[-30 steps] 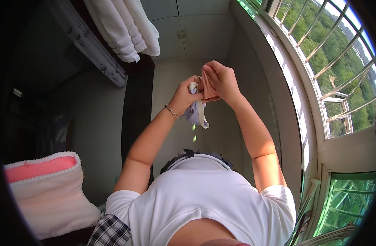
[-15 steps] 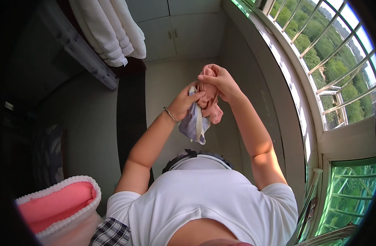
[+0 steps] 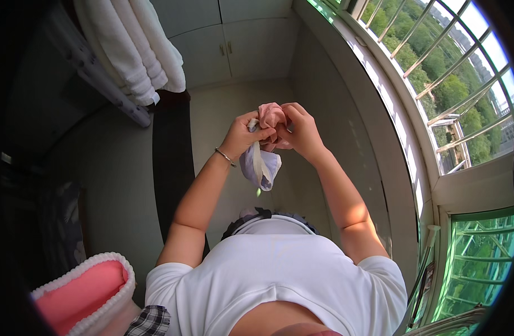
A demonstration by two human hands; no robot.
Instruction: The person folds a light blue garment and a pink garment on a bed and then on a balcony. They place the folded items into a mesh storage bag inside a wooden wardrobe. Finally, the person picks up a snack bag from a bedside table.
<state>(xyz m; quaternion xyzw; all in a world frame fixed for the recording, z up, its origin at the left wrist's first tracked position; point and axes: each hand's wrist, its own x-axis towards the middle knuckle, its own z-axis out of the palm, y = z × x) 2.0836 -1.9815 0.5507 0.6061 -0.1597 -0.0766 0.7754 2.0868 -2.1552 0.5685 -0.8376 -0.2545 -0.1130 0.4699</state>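
Note:
Both of my hands are held out in front of me at about chest height. A bunched piece of soft pink cloth [image 3: 271, 115] is between them, its exact kind hidden by the folds. My left hand [image 3: 239, 137] grips the pink cloth at its left side with the thumb across it. From the same hand hangs a limp lavender cloth [image 3: 272, 165] with a white edge and a small green bit at its lower tip. My right hand [image 3: 305, 134] is closed on the right side of the pink cloth, its fingertips partly hidden in the folds.
White towels [image 3: 136, 50] hang at the upper left. A white basket with pink lining [image 3: 83, 291] stands at the lower left beside a plaid cloth [image 3: 149, 321]. A barred window [image 3: 436, 84] runs along the right, and cabinet doors [image 3: 257, 47] are at the far end.
My right hand has come down from the top of the pink cloth to its right side. The pink cloth, hanging long before, is now gathered into a bunch.

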